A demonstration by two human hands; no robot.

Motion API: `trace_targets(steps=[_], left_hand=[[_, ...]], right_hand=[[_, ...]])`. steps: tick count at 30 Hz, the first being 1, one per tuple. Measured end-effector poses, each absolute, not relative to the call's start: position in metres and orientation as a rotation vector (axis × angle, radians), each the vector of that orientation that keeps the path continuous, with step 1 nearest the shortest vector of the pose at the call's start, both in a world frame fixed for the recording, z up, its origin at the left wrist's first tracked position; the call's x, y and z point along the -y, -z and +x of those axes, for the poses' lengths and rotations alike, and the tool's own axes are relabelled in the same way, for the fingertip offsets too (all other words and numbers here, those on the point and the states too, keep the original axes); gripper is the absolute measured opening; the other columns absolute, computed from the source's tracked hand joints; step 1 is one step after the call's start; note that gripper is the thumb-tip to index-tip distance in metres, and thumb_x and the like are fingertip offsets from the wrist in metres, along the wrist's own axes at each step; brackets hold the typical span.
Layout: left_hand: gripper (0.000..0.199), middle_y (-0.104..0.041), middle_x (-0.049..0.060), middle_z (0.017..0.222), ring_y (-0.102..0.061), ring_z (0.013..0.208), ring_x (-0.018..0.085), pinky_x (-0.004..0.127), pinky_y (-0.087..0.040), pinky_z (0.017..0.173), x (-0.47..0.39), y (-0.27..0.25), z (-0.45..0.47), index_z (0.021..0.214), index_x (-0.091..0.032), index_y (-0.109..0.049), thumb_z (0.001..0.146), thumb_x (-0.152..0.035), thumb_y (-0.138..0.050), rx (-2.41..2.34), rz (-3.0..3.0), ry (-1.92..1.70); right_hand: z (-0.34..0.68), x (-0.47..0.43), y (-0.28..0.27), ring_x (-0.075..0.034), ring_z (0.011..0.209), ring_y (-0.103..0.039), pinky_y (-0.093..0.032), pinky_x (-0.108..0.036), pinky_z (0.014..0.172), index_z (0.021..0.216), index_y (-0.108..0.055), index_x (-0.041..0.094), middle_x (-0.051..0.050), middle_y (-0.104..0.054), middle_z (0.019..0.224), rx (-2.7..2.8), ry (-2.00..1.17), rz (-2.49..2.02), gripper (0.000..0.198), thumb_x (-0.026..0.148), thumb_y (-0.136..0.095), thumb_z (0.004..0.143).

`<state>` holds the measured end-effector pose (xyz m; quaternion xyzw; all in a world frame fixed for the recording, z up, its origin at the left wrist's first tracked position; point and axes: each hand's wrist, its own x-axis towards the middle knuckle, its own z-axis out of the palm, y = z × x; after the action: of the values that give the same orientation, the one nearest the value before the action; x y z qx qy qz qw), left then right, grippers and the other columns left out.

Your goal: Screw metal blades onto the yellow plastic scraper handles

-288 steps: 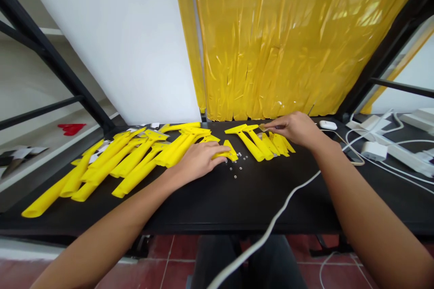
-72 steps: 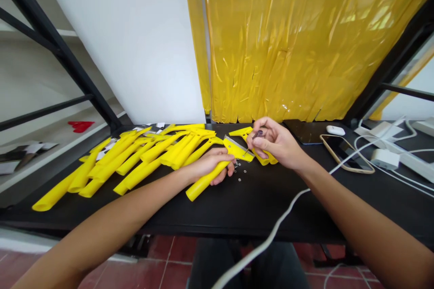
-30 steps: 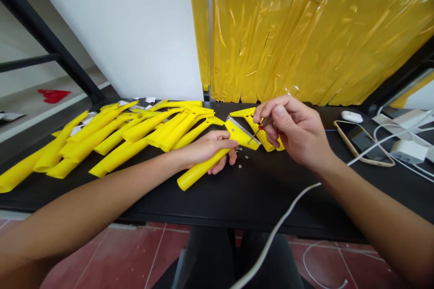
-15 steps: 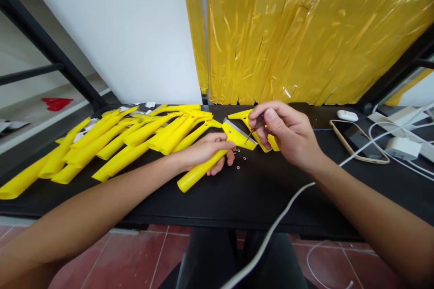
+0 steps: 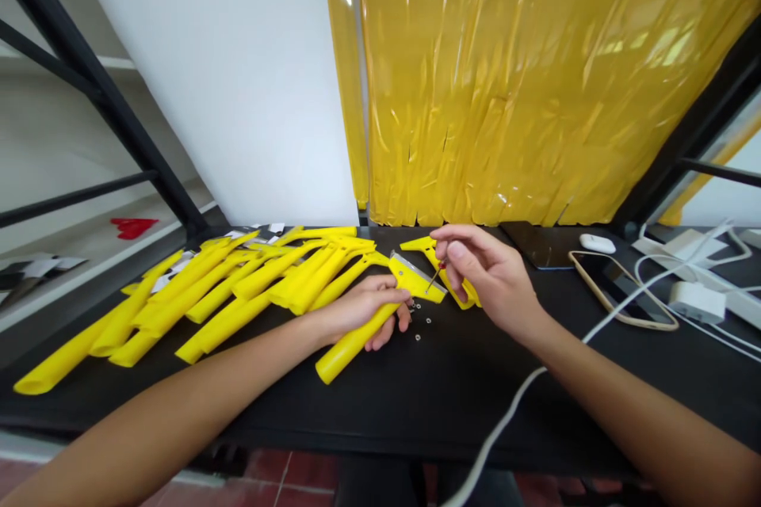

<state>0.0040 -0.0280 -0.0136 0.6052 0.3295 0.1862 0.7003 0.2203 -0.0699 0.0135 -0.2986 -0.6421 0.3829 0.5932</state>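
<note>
Yellow plastic scraper with a flared flat head and tubular handle (image 5: 416, 283) is held slantwise over the flat black tabletop (image 5: 452, 380), near its middle. Left hand (image 5: 365, 309) is wrapped round the neck, thumb on top. Right hand (image 5: 491, 273) pinches a slim metal-shafted screwdriver with a red collar (image 5: 434, 277), its tip at the head near the right corner; whether it is fully seated is too small to tell. Small silver ring-shaped metal nuts (image 5: 428, 321) lie loose just below. Technique, as judged: keep the shaft square to the head's face, press along it while rolling the handle between fingertips, and brace the neck against twist. Versus 9.6 s earlier: hands were well apart then, the right one reaching towards the tabletop's back; now both meet at one scraper. Versus 0.5 s earlier: left-hand grip and tip position look unchanged.
</note>
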Motion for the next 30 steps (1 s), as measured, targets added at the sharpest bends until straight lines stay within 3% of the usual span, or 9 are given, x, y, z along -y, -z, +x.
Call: trace_targets(steps=[4, 6, 9, 13, 19, 24, 30], left_hand=[[0.030, -0.067, 0.001, 0.073, -0.054, 0.034, 0.011, 0.021, -0.039, 0.027, 0.0275, 0.0140, 0.0036, 0.094, -0.018, -0.050, 0.092, -0.044, -0.064, -0.737, 1.335, -0.409], [0.031, -0.067, 0.001, 0.074, -0.054, 0.034, 0.011, 0.020, -0.038, 0.027, 0.0275, 0.0145, 0.0035, 0.094, -0.018, -0.050, 0.091, -0.045, -0.064, -0.737, 1.333, -0.412], [0.030, -0.067, 0.001, 0.074, -0.054, 0.034, 0.010, 0.020, -0.037, 0.027, 0.0278, 0.0148, 0.0036, 0.094, -0.018, -0.051, 0.092, -0.045, -0.063, -0.735, 1.331, -0.425], [0.028, -0.067, 0.001, 0.074, -0.054, 0.034, 0.011, 0.020, -0.037, 0.027, 0.0286, 0.0141, 0.0040, 0.093, -0.018, -0.050, 0.093, -0.043, -0.062, -0.737, 1.330, -0.421], [0.027, -0.067, 0.001, 0.074, -0.054, 0.034, 0.011, 0.020, -0.037, 0.026, 0.0294, 0.0141, 0.0042, 0.092, -0.018, -0.051, 0.094, -0.042, -0.061, -0.735, 1.347, -0.427], [0.026, -0.066, 0.001, 0.073, -0.053, 0.033, 0.011, 0.020, -0.035, 0.026, 0.0300, 0.0139, 0.0051, 0.092, -0.018, -0.052, 0.093, -0.042, -0.062, -0.739, 1.337, -0.447], [0.028, -0.066, 0.001, 0.073, -0.054, 0.034, 0.011, 0.020, -0.034, 0.026, 0.0298, 0.0127, 0.0051, 0.093, -0.017, -0.053, 0.092, -0.044, -0.063, -0.736, 1.336, -0.435]], right_hand=[[0.2186, 0.0690, -0.0121, -0.006, 0.048, -0.053, -0.043, -0.018, 0.039, 0.102, -0.063, 0.024, 0.002, -0.067, 0.080, 1.380, -0.906, -0.705, 0.021, 0.034, -0.076, 0.089], [0.2195, 0.0689, -0.0132, -0.006, 0.050, -0.054, -0.044, -0.019, 0.040, 0.097, -0.066, 0.023, -0.001, -0.070, 0.089, 1.391, -0.849, -0.722, 0.016, 0.034, -0.075, 0.089], [0.2210, 0.0693, -0.0152, -0.006, 0.052, -0.054, -0.043, -0.020, 0.040, 0.101, -0.074, 0.023, -0.003, -0.069, 0.097, 1.450, -0.779, -0.751, 0.015, 0.035, -0.072, 0.091], [0.2204, 0.0714, -0.0155, -0.005, 0.047, -0.052, -0.045, -0.022, 0.042, 0.109, -0.072, 0.026, -0.001, -0.067, 0.088, 1.480, -0.871, -0.735, 0.021, 0.039, -0.061, 0.098], [0.2175, 0.0732, -0.0160, -0.007, 0.044, -0.051, -0.041, -0.019, 0.037, 0.102, -0.061, 0.023, 0.002, -0.069, 0.077, 1.391, -0.953, -0.749, 0.027, 0.037, -0.078, 0.086], [0.2197, 0.0706, -0.0195, -0.010, 0.059, -0.062, -0.045, -0.019, 0.043, 0.089, -0.063, 0.021, -0.004, -0.075, 0.095, 1.360, -0.819, -0.742, 0.024, 0.034, -0.082, 0.082], [0.2229, 0.0684, -0.0171, -0.007, 0.049, -0.054, -0.045, -0.022, 0.041, 0.106, -0.072, 0.022, -0.002, -0.071, 0.087, 1.458, -0.882, -0.760, 0.022, 0.040, -0.069, 0.093]])
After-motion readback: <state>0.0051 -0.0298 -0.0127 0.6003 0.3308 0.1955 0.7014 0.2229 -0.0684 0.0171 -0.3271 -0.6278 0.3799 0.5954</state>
